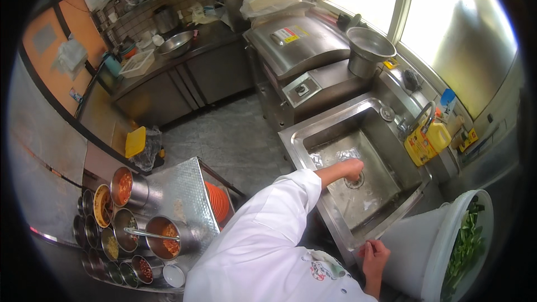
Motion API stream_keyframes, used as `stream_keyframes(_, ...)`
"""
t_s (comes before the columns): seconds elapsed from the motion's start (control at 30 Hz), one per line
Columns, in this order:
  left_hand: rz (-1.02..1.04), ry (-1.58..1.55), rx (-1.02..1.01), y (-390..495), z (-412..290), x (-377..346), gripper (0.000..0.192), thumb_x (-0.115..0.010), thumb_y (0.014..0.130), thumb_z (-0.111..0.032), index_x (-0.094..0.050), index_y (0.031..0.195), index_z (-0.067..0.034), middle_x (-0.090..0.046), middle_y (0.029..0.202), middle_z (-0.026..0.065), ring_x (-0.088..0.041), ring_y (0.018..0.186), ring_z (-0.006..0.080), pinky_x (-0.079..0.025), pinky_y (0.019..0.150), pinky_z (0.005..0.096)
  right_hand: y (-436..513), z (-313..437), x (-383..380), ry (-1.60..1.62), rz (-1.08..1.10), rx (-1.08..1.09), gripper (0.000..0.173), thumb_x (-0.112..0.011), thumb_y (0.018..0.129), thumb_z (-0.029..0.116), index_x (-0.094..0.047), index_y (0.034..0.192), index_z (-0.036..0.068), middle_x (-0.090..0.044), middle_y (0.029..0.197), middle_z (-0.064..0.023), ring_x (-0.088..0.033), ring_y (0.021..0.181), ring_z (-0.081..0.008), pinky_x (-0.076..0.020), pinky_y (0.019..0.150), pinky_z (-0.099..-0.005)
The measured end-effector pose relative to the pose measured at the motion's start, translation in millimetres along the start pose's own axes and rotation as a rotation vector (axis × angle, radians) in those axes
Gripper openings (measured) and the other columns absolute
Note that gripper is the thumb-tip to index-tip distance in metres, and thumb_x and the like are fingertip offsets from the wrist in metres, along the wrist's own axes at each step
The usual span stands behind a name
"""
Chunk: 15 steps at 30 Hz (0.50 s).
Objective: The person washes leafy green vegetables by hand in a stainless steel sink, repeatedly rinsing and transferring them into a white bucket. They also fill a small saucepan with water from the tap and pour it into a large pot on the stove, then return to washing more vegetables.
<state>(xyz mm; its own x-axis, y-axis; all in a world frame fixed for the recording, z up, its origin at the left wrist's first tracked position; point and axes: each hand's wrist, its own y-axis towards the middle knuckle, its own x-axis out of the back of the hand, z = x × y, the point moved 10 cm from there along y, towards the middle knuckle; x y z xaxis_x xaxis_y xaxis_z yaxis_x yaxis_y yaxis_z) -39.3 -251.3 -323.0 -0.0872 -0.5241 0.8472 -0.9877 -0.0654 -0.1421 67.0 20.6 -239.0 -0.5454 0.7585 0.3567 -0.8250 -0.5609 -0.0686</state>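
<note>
My left hand point(353, 170) reaches into a stainless steel sink point(300, 140), its fingers curled just above the drain point(355, 181). Whether it grips anything there is hidden by the hand itself. A little water glistens on the sink floor. At the sink's near corner is my right hand point(376, 255), fingers drawn together with nothing visible in them. Beside it leans a large white plastic bucket point(413, 241) with green leafy vegetables point(466, 239) inside. A faucet point(428, 117) rises at the sink's far rim, by a yellow jug point(426, 144).
On the left, a metal table point(172, 186) bears several steel pots, one a pot of red food point(170, 239) with a ladle point(151, 234). Orange stacked plates point(217, 201) sit below its top. Beyond the sink stands a lidded steel machine point(302, 46) carrying a metal bowl point(371, 44).
</note>
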Motion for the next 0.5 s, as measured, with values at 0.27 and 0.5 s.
stream_keyframes(0.27,0.032,0.040,0.000,2.3,-17.7,-21.1,0.018,-0.058,0.065,-0.011,-0.067,0.077,0.000,-0.064,0.085,0.0220,-0.062,0.084,0.0366,-0.051,0.071,0.0423,-14.3,-18.2,23.2,0.046,-0.077,-0.067,0.018,-0.058,0.084,0.007,-0.054,0.068,0.001,-0.051,0.052,-0.0021,-0.046,0.042,-0.0066,-0.0319,0.037,-0.0225)
stream_keyframes(0.5,-0.023,0.059,0.016,-1.1,-32.4,-4.1,0.019,-0.061,0.068,-0.017,-0.065,0.079,-0.003,-0.063,0.082,0.0203,-0.061,0.082,0.0372,-0.050,0.072,0.0430,-19.3,-22.5,20.4,0.156,-0.014,-0.093,0.012,-0.057,0.083,0.004,-0.057,0.091,-0.004,-0.054,0.059,-0.0032,-0.049,0.047,-0.0073,-0.0384,0.042,-0.0229)
